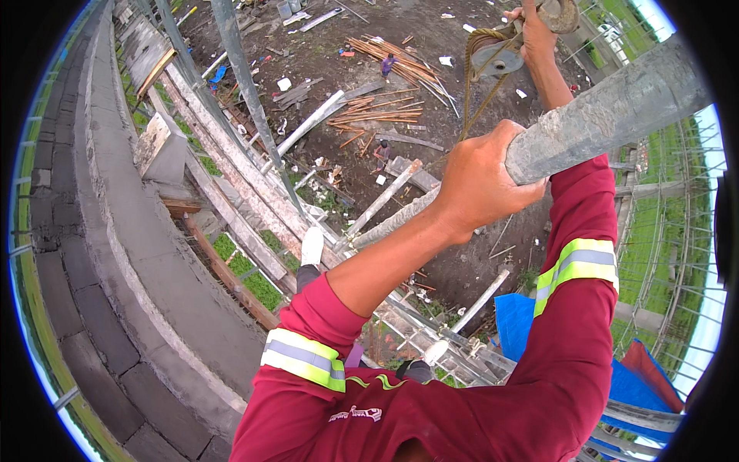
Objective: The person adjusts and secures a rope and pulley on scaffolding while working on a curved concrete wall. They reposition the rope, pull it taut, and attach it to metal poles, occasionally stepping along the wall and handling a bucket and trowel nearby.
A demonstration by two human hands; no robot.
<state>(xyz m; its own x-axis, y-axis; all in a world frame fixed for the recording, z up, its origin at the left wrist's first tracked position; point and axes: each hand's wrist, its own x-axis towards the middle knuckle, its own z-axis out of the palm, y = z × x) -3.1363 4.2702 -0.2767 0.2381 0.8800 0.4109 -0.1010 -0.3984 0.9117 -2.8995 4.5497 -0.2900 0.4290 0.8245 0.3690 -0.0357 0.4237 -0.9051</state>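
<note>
Two contact pts. obs. L hand (485,181) is on the grey, mortar-splashed pole (608,112), fingers wrapped round it & pressed close, nr. its lower end as seen. R hand (536,35) is up past the pole, at the pulley (496,60); one finger points up, another is bent, but exact grip can't be conf'd, contact side partly hidden.

Pulley loc.: upper R of view, just beyond the pole, high over the yard. Brown rope (467,92) passes round the wheel & hangs below it.

Progress (judged): pulley is up at pole level & rope is reeved, so est. part done. Fixing of pulley to pole not verifiable; no lashing clearly visible. Prob. o/s: securing pulley, then freeing both hands.

Surroundings: curved wall (181,262) at L, top smooth & grey; timber pile (396,61) on ground below; blue tarp (514,319) lower R.
</note>
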